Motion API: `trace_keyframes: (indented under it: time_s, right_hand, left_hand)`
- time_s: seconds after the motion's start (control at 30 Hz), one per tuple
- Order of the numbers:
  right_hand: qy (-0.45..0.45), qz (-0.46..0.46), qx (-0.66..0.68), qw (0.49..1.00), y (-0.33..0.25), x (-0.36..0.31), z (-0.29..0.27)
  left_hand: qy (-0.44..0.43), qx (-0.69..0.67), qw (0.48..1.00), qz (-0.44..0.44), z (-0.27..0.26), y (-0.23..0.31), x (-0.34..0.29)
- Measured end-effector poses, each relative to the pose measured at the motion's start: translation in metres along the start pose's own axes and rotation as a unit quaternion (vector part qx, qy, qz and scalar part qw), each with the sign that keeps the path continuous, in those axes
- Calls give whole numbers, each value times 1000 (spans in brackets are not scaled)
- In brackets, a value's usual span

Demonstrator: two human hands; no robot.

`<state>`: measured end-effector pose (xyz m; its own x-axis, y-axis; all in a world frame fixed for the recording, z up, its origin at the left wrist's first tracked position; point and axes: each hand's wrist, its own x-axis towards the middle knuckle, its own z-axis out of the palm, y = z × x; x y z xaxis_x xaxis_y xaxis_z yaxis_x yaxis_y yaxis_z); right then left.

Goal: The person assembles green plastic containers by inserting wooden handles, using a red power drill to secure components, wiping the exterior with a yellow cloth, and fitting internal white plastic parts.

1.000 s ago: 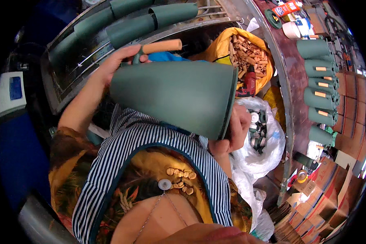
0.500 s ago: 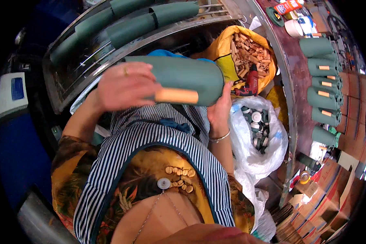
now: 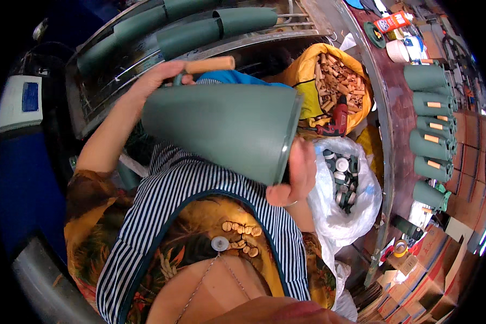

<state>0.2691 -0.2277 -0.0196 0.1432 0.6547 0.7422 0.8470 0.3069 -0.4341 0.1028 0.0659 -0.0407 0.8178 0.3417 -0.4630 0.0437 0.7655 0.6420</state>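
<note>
Vessel (image 3: 221, 129): dark green, smooth and tapered, lying on its side across the front of the person's body, above the striped apron (image 3: 140, 216); its narrow end is at the left, its wide rimmed end at the right.
Wooden grip (image 3: 210, 65): pale brown, round, at the upper side of the green body near the narrow end, pointing right.
Left hand (image 3: 164, 75): at the root of the wooden grip, fingers clamped on the handle there; part of them is hidden behind it.
Right hand (image 3: 298, 175): at the wide rim, blurred, thumb below and fingers to the right, with space between them; whether they press on the rim I cannot tell.
Blue cloth (image 3: 243, 80): just beyond the upper side of the green body, partly covered by it.
Metal tray (image 3: 286, 35): upper left, with green curved pieces (image 3: 189, 39) lying in rows.
Yellow bag (image 3: 289, 71): open, filled with short wooden tubes (image 3: 337, 81).
Drill (image 3: 339, 116): red and black, at the near edge of that bag.
White plastic bag (image 3: 343, 227): near the right forearm, open, holding green and white caps (image 3: 341, 175).
Bench (image 3: 391, 119): reddish brown, on the right, carrying more green vessels (image 3: 429, 143) in a row, several with wooden grips showing, and an orange bottle (image 3: 392, 21) farther up.
Cardboard boxes (image 3: 416, 275): stacked at the lower right, near a tape roll (image 3: 400, 247).
</note>
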Motion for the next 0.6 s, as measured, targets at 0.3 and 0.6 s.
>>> trace_keyframes:
  time_s: [0.3,0.6]
  right_hand:
    - [230,434,326,808,48,35,31]
    - [160,461,353,798,58,-35,54]
  left_hand:
    - [7,448,789,421,34,-9,3]
    - [51,614,678,400,52,-13,-29]
